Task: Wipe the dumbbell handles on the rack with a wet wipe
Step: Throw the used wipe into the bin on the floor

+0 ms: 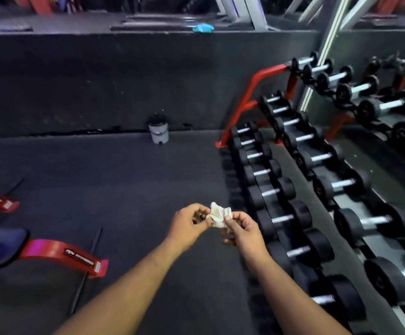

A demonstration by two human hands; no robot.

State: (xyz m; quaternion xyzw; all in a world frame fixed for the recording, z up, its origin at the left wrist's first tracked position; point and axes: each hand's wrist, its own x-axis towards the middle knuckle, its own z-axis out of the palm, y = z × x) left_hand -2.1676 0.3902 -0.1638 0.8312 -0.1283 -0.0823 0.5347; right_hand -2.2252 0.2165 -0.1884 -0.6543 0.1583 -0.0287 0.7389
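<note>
Both hands meet in front of the person, just left of the dumbbell rack (pixel 253 88), with a crumpled white wet wipe (pixel 218 215) held between them above the dark floor (pixel 124 170). The left hand (pixel 188 224) pinches the wipe's left edge with curled fingers, and the right hand (pixel 243 232) pinches its right edge between thumb and forefinger, the other fingers curled beneath. The wipe is bunched and touches no dumbbell; the nearest chrome handle (pixel 282 218) on the rack's lower tier lies just right of the right hand. The step in hand looks like readying the wipe, and it would go best by pulling the two edges apart so the sheet opens flat, then folding it into a pad that can wrap round a handle. A wad would only touch the top of the bar. From there it makes sense to start at the handle beside the hands and work along the rack row by row, so none is missed. Away from the rack, a small lidded bin (pixel 158 131) stands against the wall.
</note>
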